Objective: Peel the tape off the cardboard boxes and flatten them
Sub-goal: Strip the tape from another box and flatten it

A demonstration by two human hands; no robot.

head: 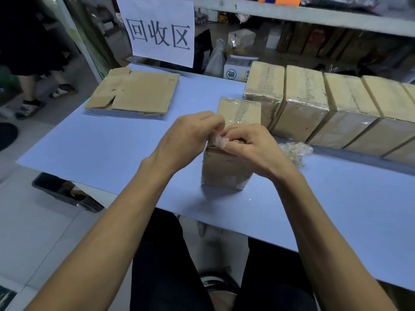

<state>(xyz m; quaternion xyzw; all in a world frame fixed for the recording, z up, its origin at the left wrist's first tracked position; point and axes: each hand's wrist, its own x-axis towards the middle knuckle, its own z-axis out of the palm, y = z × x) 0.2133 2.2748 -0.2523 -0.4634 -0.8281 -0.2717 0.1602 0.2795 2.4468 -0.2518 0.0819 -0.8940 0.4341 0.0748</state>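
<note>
Nearest the worktop's (112, 142) front edge, a small cardboard box (224, 169) stood upright, presumably so its taped top faced the hands. The left hand (186, 140) and right hand (251, 147) met over that top, both pinching a crumpled strip of clear tape (221, 140), likely to pull it free of the seam. Just right of them lay a wad of peeled tape (296, 151), probably set aside as waste. Further back, a row of taped boxes (314, 108) waited along the right edge. Flattened cardboard (134, 93) lay at the far left corner, under a paper sign (159, 30).
</note>
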